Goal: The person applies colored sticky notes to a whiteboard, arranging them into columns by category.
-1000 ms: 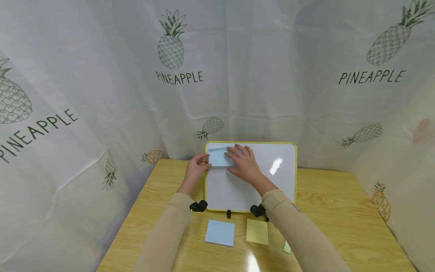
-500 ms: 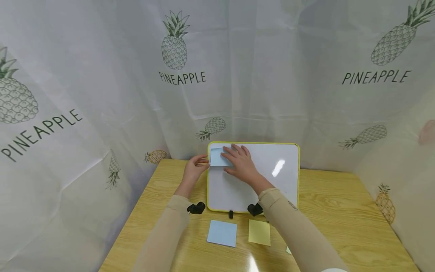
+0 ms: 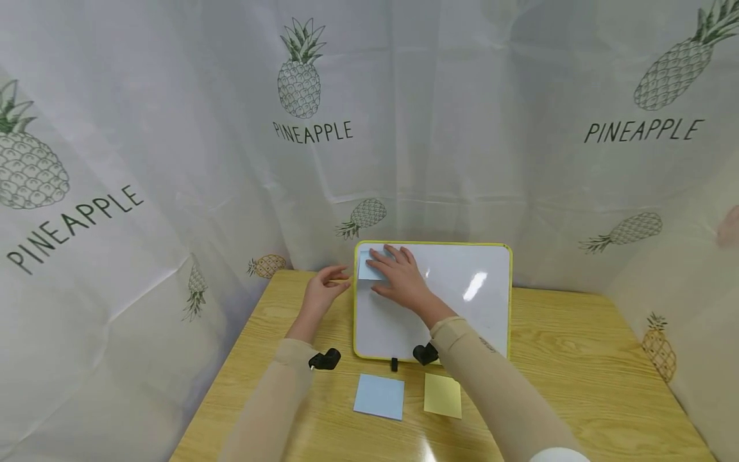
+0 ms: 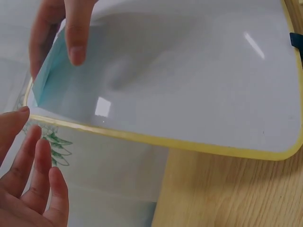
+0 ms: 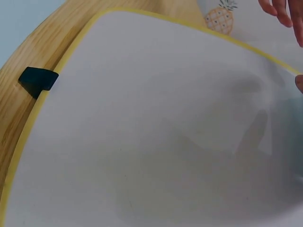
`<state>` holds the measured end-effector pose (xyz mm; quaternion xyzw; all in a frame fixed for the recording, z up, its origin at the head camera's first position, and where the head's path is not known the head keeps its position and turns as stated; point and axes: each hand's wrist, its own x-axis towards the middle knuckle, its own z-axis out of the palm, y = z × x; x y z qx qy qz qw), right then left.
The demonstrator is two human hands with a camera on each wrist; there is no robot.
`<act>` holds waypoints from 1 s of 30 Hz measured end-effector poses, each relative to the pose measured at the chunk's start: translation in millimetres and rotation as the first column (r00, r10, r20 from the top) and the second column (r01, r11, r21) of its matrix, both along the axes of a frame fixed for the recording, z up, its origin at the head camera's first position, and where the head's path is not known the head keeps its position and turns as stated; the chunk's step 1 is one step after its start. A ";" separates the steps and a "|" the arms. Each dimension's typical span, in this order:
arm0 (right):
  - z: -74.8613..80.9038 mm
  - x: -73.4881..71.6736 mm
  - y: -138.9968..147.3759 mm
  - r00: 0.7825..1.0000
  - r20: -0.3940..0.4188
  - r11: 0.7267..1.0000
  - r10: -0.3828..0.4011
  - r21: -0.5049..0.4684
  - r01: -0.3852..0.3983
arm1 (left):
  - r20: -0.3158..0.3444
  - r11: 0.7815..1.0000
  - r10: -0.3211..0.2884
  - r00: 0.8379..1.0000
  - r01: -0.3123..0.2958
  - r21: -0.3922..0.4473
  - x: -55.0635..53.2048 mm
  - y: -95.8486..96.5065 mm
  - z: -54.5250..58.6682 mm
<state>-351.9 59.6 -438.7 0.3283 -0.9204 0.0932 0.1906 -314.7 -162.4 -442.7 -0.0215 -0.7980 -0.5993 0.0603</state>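
Note:
A light blue sticky note point(image 3: 365, 265) lies at the upper left corner of a yellow-rimmed whiteboard point(image 3: 444, 301). My right hand point(image 3: 398, 279) rests over the note with its fingers spread and straight, covering much of it. Seen from the left wrist, part of the sticky note point(image 4: 43, 78) stands out from the board's surface under that hand. My left hand point(image 3: 323, 292) hovers just beyond the board's left edge, its fingers loosely bent and nothing between them. From the right wrist, only fingers of the left hand point(image 5: 286, 12) and the blue note's edge point(image 5: 294, 137) show.
On the wooden table point(image 3: 577, 359), a blue sticky-note pad point(image 3: 379, 396) and a yellow pad point(image 3: 442, 396) lie in front of the board. A dark clip point(image 3: 394, 364) sits at its lower edge. Pineapple-printed curtain point(image 3: 450, 128) surrounds the table.
My left hand has let go of the note's left edge and drawn away to the left. My right hand has slid left across the note.

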 end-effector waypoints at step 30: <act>2.7 17.9 -0.8 0.989 0.092 0.968 0.111 -0.235 -0.087 | 0.021 0.998 -0.055 0.998 0.056 -0.029 22.1 -9.6 -2.4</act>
